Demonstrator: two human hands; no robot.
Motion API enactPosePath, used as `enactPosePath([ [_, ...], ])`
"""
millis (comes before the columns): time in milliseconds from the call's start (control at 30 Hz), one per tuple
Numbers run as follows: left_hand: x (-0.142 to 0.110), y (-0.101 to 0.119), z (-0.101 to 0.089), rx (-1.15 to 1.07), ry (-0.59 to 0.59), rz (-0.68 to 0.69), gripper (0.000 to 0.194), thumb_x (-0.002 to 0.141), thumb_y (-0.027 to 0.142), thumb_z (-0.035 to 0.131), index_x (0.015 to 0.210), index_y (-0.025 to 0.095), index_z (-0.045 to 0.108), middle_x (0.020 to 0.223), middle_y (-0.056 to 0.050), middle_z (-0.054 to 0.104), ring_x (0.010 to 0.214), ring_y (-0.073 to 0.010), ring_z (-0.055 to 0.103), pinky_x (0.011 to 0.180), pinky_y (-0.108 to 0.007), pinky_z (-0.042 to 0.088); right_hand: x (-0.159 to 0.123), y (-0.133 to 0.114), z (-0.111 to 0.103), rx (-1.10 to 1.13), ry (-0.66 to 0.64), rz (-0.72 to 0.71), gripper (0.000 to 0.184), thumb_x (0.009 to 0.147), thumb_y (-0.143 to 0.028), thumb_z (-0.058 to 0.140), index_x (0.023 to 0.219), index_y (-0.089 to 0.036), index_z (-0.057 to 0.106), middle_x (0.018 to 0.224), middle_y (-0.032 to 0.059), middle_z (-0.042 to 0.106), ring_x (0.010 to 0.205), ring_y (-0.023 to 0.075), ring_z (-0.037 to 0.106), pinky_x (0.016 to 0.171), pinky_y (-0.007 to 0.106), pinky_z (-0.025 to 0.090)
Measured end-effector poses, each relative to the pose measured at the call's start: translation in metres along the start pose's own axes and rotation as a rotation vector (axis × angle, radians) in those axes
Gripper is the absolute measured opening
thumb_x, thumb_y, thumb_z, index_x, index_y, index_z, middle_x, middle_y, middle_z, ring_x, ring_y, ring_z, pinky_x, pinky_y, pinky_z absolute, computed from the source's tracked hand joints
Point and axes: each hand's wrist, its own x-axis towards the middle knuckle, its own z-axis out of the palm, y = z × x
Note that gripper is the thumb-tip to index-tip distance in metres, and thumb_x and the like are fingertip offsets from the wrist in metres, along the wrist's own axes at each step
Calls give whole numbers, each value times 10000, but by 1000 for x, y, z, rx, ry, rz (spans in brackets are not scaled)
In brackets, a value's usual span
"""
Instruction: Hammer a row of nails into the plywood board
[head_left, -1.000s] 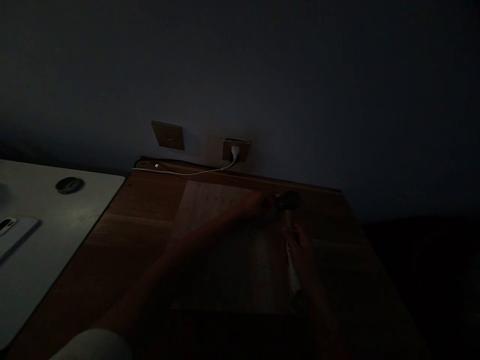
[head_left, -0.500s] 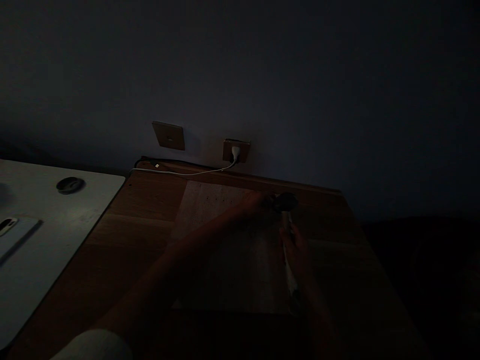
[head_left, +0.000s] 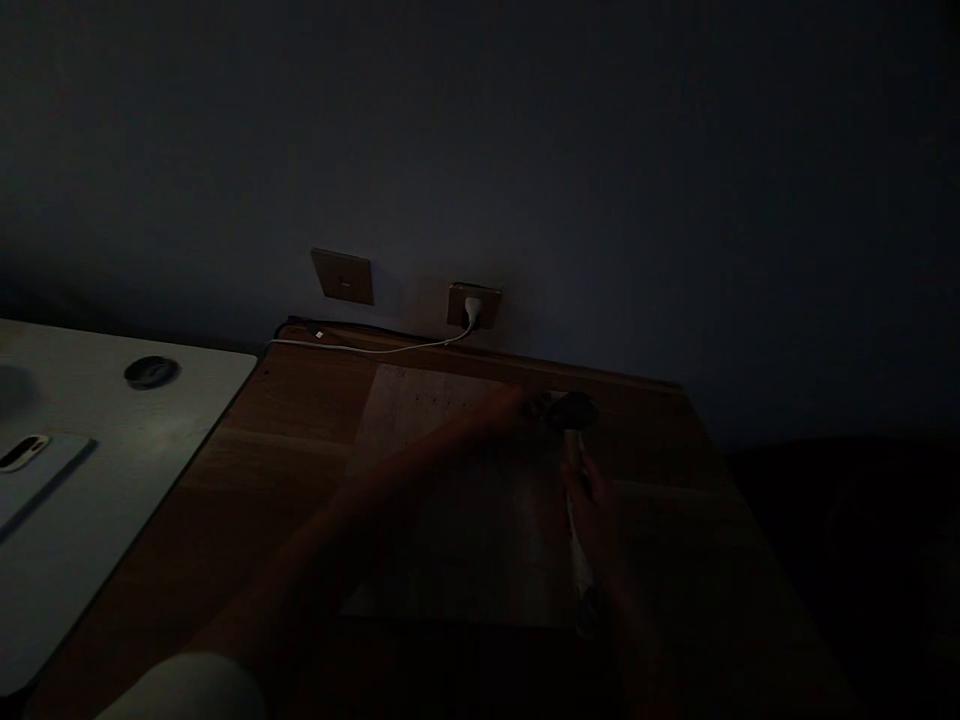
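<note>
Mallet-like tool [head_left: 576, 410] with a dark, rounded head and a pale handle, over the right part of a lighter board [head_left: 396, 400] on the wooden desk [head_left: 292, 400]; whether its head touches anything below, cannot tell. Head view: very dark, low detail. My right hand [head_left: 594, 505] is closed around the handle just below the tool's head, fingers wrapped, handle running down toward me. My left hand [head_left: 517, 405] reaches across the board from the left, fingers near the left side of the tool's head; too dark to tell whether they pinch something or are just bunched. Pale sleeve [head_left: 187, 688] on my left arm, bottom left. Small dark holes or marks in the board's upper part, left of my left hand. Behind, along the wall [head_left: 600, 200]: wall plate [head_left: 345, 277] on the left, socket [head_left: 487, 303] right of it with white plug [head_left: 472, 309] in, white cable [head_left: 375, 351] running left along the desk's back edge, dark cable [head_left: 360, 325] beside it. Left side: white desk [head_left: 180, 430] carrying a round dark object [head_left: 151, 373] and a phone-like flat object [head_left: 49, 480], partly cut off.
</note>
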Motion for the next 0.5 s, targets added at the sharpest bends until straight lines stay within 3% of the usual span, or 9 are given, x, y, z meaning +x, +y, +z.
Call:
enactPosePath([
  [67, -9, 7, -13, 70, -32, 32, 524, 838, 207, 794, 1339, 133, 658, 1335, -136, 711, 1180, -255, 709, 1005, -334, 565, -6, -1, -6, 9, 7, 47, 629, 741, -790, 705, 1023, -231, 647, 583, -57, 549, 447, 165, 489, 416, 288, 367],
  [167, -33, 21, -28, 227, -168, 202, 413, 887, 268, 772, 1271, 145, 684, 1319, -156, 678, 1142, -257, 706, 977, -335, 572, -14, 3, -13, 11, 9, 130, 580, 722, -764, 721, 985, -253, 644, 567, -47, 562, 445, 174, 498, 419, 299, 362],
  [300, -61, 42, -29, 515, -343, 322, 333, 915, 287, 734, 1235, 196, 729, 1239, -153, 733, 1107, -304, 722, 933, -383, 570, -18, 13, -12, 53, -2, 183, 559, 717, -767, 704, 963, -272, 623, 563, -57, 545, 426, 169, 482, 406, 302, 344],
  [433, -69, 55, -19, 586, -349, 273, 290, 933, 192, 694, 1215, 200, 758, 1130, -136, 801, 956, -281, 766, 792, -353, 568, -18, 18, -8, 76, 18, 183, 660, 677, -797, 722, 1044, -257, 625, 537, -84, 506, 405, 163, 453, 400, 292, 324],
  [500, -66, 55, -18, 529, -274, 229, 261, 909, 162, 715, 1150, 235, 784, 1044, -92, 821, 881, -247, 768, 744, -317, 552, -18, 20, -8, 72, 15, 192, 669, 691, -798, 719, 1072, -253, 641, 538, -84, 502, 414, 168, 465, 404, 292, 335],
])
